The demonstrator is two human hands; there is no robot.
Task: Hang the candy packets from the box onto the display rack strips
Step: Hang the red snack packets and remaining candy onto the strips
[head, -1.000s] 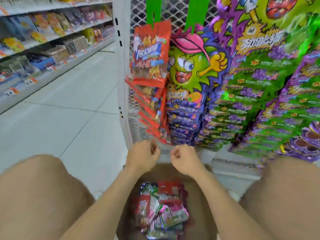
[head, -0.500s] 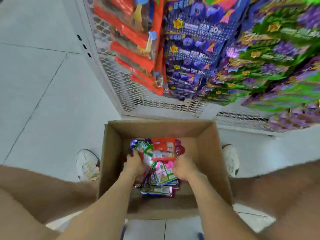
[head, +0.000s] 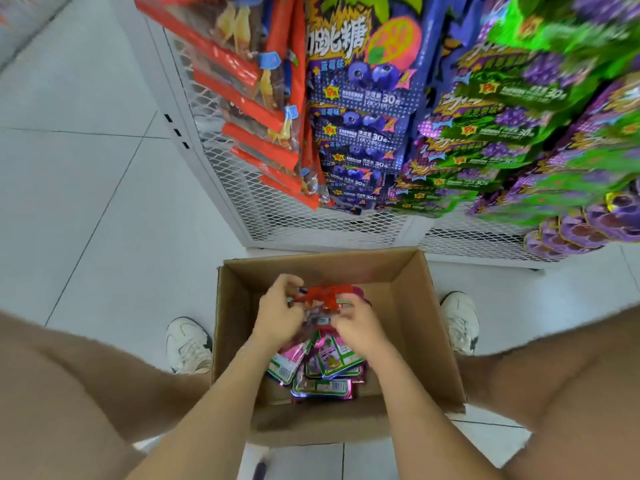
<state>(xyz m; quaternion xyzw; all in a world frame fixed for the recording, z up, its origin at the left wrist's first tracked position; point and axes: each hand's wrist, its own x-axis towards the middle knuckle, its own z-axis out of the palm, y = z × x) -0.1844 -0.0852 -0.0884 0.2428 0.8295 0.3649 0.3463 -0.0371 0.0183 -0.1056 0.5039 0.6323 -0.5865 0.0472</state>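
On the white tiled floor (head: 86, 188), the box (head: 429, 341) stands close under the wire rack (head: 242, 188); left hand (head: 277, 315) and right hand (head: 360, 329) together pinch a red packet (head: 323, 296).

tan shorts (head: 86, 393), white sneakers (head: 188, 346), bare forearms

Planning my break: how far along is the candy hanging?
Done: red packets and blueberry packets already hang on the rack. In hand: left hand and right hand together grip a red packet over the cardboard box. Left: a pile of pink and green packets remains in the box.
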